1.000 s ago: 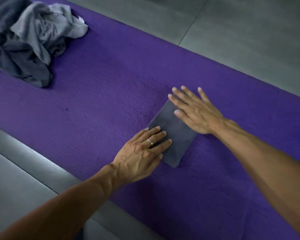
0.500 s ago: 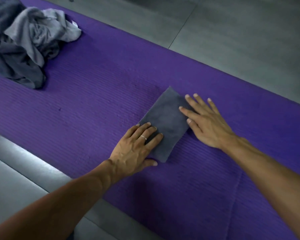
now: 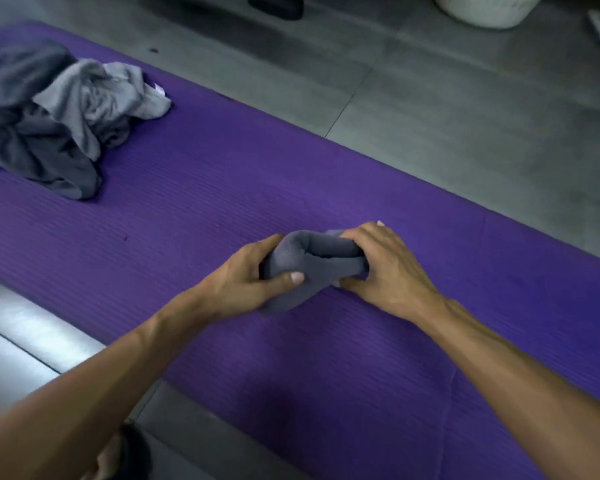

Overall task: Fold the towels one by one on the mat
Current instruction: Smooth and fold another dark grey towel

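Gripping folded grey towel (image 3: 317, 261) with both hands, purple mat (image 3: 291, 168) (ribbed), seemingly tiled floor (image 3: 465, 109)

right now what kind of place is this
Probably a room at home, used as a floor workspace: a purple mat lies on grey floor tiles, a pile of unfolded towels sits at its far end, and a white tub stands beyond.
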Motion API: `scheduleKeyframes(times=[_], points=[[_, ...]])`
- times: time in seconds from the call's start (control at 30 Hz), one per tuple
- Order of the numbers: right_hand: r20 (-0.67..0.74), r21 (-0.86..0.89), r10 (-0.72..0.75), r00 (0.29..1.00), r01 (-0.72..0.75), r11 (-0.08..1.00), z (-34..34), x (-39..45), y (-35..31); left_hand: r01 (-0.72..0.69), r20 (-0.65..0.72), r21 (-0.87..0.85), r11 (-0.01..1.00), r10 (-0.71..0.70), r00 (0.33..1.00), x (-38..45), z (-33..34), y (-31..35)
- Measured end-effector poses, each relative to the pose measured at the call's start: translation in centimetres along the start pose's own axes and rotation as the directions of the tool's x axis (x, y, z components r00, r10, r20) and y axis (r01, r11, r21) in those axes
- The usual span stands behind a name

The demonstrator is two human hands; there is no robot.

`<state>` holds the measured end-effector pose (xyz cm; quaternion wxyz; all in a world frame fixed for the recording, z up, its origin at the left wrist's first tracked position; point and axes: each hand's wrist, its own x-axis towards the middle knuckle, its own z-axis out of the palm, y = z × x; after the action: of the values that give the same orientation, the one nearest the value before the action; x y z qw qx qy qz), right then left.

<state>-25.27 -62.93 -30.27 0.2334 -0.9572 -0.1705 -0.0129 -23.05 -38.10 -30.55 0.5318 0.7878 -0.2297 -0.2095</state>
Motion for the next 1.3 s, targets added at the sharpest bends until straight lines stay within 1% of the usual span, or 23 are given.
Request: scheduleKeyframes(times=[0.03, 0.07, 0.1, 0.13, 0.17, 0.23, 0.27, 0.33, 0.43, 0.53, 0.63, 0.73, 0.87, 0.97, 1.13, 1.2, 1.3], points=[[-0.029, 0.020, -0.011, 1.000, 0.012, 1.000, -0.5, 0.3, -0.5, 0.020, 0.018, -0.078, 0.997, -0.019, 1.000, -0.3, -0.2, 0.3], [-0.027, 0.041, -0.010, 1.000, 0.011, 0.999, -1.0, 0.5, -0.9, 0.040, 0.027, -0.121, 0.992, -0.037, 0.999, -0.6, -0.3, 0.5], [-0.007, 0.059, 0.009, 1.000, -0.009, 0.998, -1.3, 0.5, -1.4, 0.057, 0.023, -0.122, 0.991, -0.055, 0.998, -0.7, -0.6, 0.7], [0.017, 0.072, 0.040, 0.999, -0.041, 0.997, -1.5, 0.4, -1.7, 0.070, 0.000, -0.080, 0.994, -0.071, 0.998, -0.7, -0.8, 0.8], [0.030, 0.076, 0.080, 0.996, -0.082, 0.994, -1.6, 0.2, -1.9, 0.076, -0.043, -0.003, 0.997, -0.076, 0.996, -0.6, -1.0, 0.8], [0.043, 0.056, 0.166, 0.985, -0.168, 0.984, -1.7, -0.1, -2.1, 0.074, -0.149, 0.219, 0.973, -0.041, 0.988, -0.1, -1.4, 0.6], [0.048, 0.043, 0.202, 0.978, -0.204, 0.978, -1.7, -0.2, -2.1, 0.065, -0.189, 0.325, 0.943, -0.003, 0.982, 0.3, -1.6, 0.5], [0.055, 0.006, 0.260, 0.964, -0.260, 0.966, -1.7, 0.1, -2.1, 0.068, -0.220, 0.467, 0.881, 0.042, 0.974, 0.9, -1.8, 0.0], [0.043, -0.043, 0.351, 0.935, -0.350, 0.936, -1.7, 0.9, -2.0, 0.078, -0.198, 0.588, 0.805, 0.050, 0.979, 1.5, -1.7, -1.0], [0.008, -0.074, 0.436, 0.900, -0.435, 0.898, -1.4, 1.4, -2.3, 0.049, -0.166, 0.671, 0.740, 0.086, 0.982, 1.3, -1.2, -1.2], [-0.002, -0.130, 0.506, 0.863, -0.502, 0.855, -1.0, 1.5, -2.9, 0.073, -0.097, 0.693, 0.717, -0.008, 0.995, 1.2, -1.0, 0.0], [0.004, -0.151, 0.554, 0.833, -0.547, 0.824, -1.4, 1.4, -4.2, 0.037, -0.030, 0.718, 0.695, -0.022, 0.999, 0.8, -1.2, 1.9], [0.010, -0.152, 0.600, 0.800, -0.592, 0.792, -4.2, 0.9, -6.8, -0.008, 0.052, 0.730, 0.683, -0.044, 0.998, -0.5, -2.3, 6.6], [0.011, -0.128, 0.624, 0.781, -0.618, 0.776, -8.6, 0.5, -9.4, -0.073, 0.138, 0.765, 0.640, -0.052, 0.989, -1.3, -3.3, 11.6], [0.028, -0.094, 0.715, 0.699, -0.710, 0.698, -19.2, -0.8, -14.4, -0.189, 0.245, 0.791, 0.582, -0.019, 0.969, -1.8, -5.0, 23.1], [-0.001, -0.083, 0.751, 0.660, -0.748, 0.658, -23.9, -1.7, -16.5, -0.223, 0.269, 0.787, 0.575, 0.006, 0.963, -1.8, -5.4, 28.0], [-0.061, -0.053, 0.800, 0.597, -0.802, 0.594, -31.1, -3.7, -19.4, -0.242, 0.291, 0.781, 0.576, 0.008, 0.957, -2.6, -5.5, 35.1]])
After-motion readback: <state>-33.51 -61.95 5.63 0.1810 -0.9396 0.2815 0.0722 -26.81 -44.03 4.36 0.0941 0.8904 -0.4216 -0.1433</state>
